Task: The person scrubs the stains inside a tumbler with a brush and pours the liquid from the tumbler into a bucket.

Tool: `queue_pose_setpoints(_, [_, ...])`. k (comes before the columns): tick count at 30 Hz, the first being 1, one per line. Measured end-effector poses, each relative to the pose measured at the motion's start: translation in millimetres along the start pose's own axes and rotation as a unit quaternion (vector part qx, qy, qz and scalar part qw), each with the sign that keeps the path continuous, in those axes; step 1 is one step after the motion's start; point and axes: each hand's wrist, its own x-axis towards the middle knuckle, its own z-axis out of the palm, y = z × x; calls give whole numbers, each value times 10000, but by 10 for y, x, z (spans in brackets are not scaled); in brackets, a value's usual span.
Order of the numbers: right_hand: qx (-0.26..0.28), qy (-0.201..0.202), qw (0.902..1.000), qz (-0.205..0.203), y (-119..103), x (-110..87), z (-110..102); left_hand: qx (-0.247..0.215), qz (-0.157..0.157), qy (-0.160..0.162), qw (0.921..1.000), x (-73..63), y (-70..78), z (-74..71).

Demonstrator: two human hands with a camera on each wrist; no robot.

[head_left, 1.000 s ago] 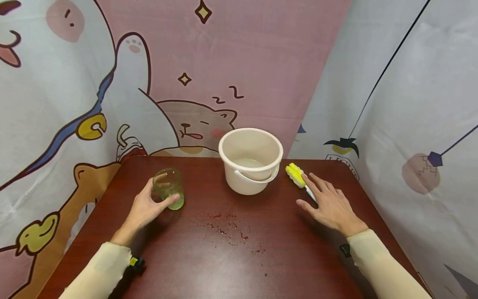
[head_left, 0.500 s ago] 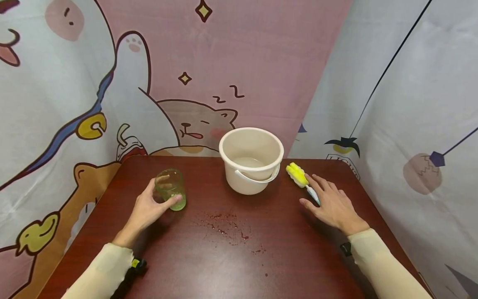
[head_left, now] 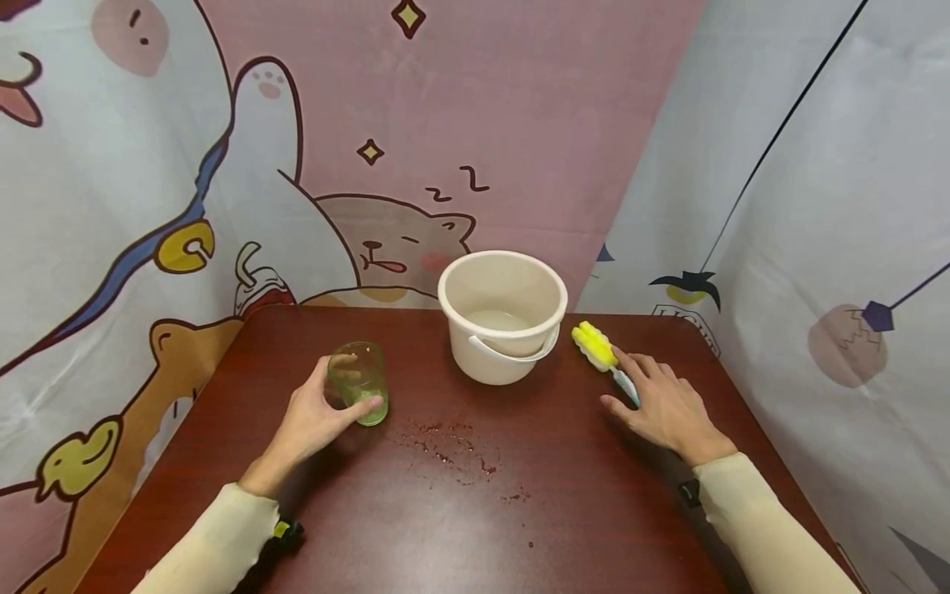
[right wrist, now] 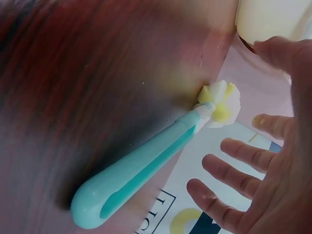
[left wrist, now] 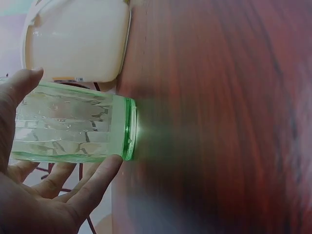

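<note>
Two risks: left hand (head_left: 315, 417) is gripping a wet-looking glass (head_left: 364, 384), left side of the bench (head_left: 416, 536), could be slipping; right hand (head_left: 664, 404) is hovering spread, empty, could be bumping the brush (head_left: 594, 346) beside it.

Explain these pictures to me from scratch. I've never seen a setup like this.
There is no machine, just someone's bare hands: the left grip and the right grip. The wide view is taken from the head, looking forward and down; the two close views are taken from the wrists, each looking at its own side's work. On the dark reddish table are a cream bucket, a sponge brush with a turquoise handle, and small shiny spots. The left grip holds a green glass. The right grip is spread beside the brush, holding nothing.
</note>
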Motion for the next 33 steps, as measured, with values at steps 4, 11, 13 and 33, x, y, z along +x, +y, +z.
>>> queue_pose_setpoints(4, [-38,-54,9999,82,9,17,-2,19,41,-57,10000,-27,54,72])
queue_pose_setpoints(11, [-82,-94,9999,80,11,44,14,-51,332,-133,9993,-74,153,200])
queue_pose_setpoints(13, [-89,-113,9999,55,11,50,17,-104,389,-167,9990,-90,181,232])
queue_pose_setpoints(33, [29,-314,9989,357,15,103,48,-380,795,-331,9956,-180,437,486])
